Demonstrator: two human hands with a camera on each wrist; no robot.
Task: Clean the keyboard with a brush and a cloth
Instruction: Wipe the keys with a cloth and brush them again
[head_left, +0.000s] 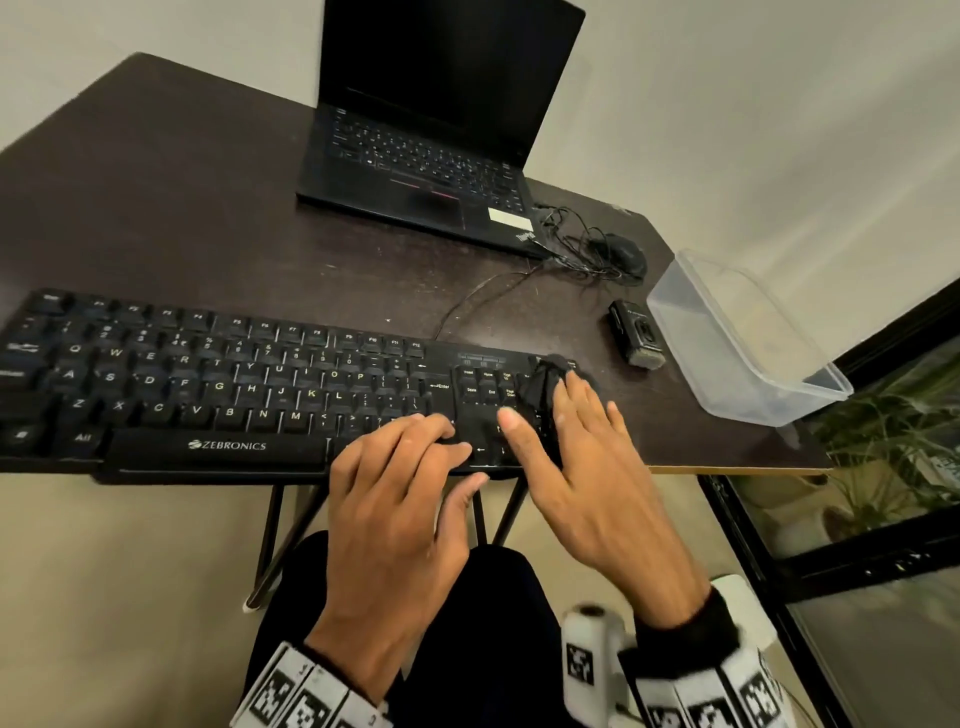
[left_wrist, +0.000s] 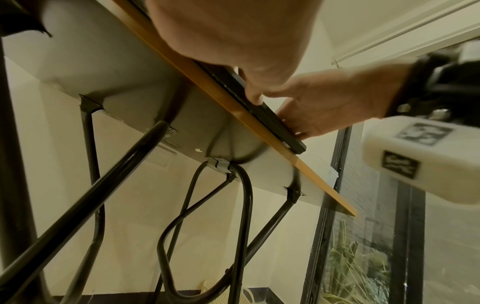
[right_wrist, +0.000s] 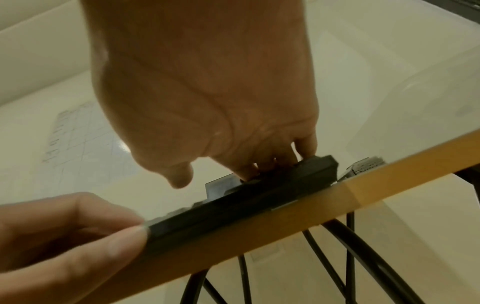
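A black Zebronics keyboard (head_left: 218, 384) lies along the front edge of the dark table (head_left: 182, 208). My left hand (head_left: 460, 457) holds its front edge near the arrow keys, fingers curled on top and thumb below the edge. My right hand (head_left: 543, 400) presses a bunched dark cloth (head_left: 537, 382) onto the number pad with straight, spread fingers. The small black brush (head_left: 636, 335) lies on the table to the right of the keyboard, in neither hand. From below, the right wrist view shows my right hand's fingers (right_wrist: 249, 170) on top of the keyboard (right_wrist: 259, 197).
An open black laptop (head_left: 431, 135) stands at the back, with a wired mouse (head_left: 621, 254) and tangled cable to its right. A clear plastic tub (head_left: 743, 338) sits at the table's right corner. A black-framed glass shelf (head_left: 883, 519) with plants stands on the right.
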